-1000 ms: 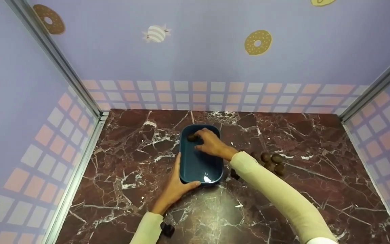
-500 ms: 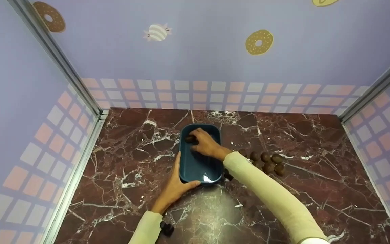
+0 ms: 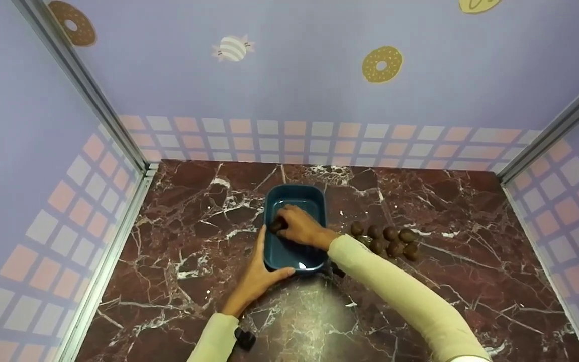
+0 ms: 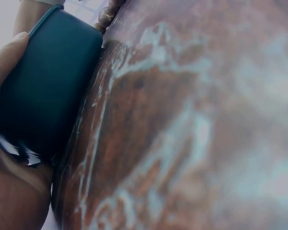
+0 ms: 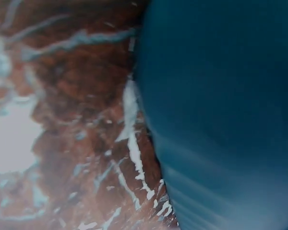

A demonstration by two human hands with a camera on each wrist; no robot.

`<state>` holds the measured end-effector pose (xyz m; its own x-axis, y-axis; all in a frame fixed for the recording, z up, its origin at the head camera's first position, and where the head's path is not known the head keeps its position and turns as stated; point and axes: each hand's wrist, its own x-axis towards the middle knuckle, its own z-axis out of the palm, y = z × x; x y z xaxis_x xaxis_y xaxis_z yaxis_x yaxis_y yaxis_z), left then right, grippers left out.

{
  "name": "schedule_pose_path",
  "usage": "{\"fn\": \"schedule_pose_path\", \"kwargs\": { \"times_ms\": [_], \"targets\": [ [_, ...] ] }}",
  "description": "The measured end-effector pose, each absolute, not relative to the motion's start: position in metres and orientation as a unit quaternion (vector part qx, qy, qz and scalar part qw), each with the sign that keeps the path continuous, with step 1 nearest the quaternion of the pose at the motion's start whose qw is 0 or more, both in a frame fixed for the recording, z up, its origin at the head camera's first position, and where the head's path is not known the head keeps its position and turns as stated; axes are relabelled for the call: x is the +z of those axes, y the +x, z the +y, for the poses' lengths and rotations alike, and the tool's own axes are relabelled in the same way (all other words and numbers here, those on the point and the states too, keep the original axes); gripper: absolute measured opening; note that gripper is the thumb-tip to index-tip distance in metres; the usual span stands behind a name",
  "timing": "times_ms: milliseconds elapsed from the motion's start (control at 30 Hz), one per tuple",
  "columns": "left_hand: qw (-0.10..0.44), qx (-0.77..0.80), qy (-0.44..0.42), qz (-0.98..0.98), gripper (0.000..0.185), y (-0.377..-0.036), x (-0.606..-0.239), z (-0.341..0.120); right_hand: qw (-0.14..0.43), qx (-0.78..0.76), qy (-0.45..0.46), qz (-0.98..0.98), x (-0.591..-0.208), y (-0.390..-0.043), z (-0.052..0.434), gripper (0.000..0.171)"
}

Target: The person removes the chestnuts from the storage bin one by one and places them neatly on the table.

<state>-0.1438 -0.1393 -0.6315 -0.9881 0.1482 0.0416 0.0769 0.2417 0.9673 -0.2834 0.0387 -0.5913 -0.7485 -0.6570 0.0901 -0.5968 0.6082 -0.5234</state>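
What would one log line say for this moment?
left hand: holds tray | right hand: nut in tray | more nuts on table

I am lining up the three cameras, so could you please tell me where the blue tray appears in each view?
Head: the blue tray sits centre, on the marble table.
Left wrist: it fills the upper left, against the left hand.
Right wrist: its wall covers the right side.
Shared landmark: the white-veined marble.
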Motion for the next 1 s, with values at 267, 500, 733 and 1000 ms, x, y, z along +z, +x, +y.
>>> {"fn": "schedule_pose_path", "kwargs": {
  "times_ms": [267, 500, 733, 1000],
  "targets": [
    [0.039, 0.622, 0.069, 0.779, 0.134, -0.144, -0.633, -0.138, 0.049, -0.266, -0.353, 0.896, -0.571, -0.268, 0.052, 0.036],
    [0.035, 0.629, 0.08, 0.772, 0.13, -0.146, -0.632, -0.139, 0.03, -0.291, -0.375, 0.88, -0.558, -0.258, 0.065, 0.036],
    [0.035, 0.624, 0.071, 0.778, 0.13, -0.146, -0.632, -0.137, 0.016, -0.299, -0.378, 0.876, -0.549, -0.25, 0.08, 0.038],
    [0.033, 0.627, 0.072, 0.775, 0.133, -0.144, -0.632, -0.139, 0.016, -0.312, -0.366, 0.877, -0.536, -0.246, 0.101, 0.039]
  ]
}}
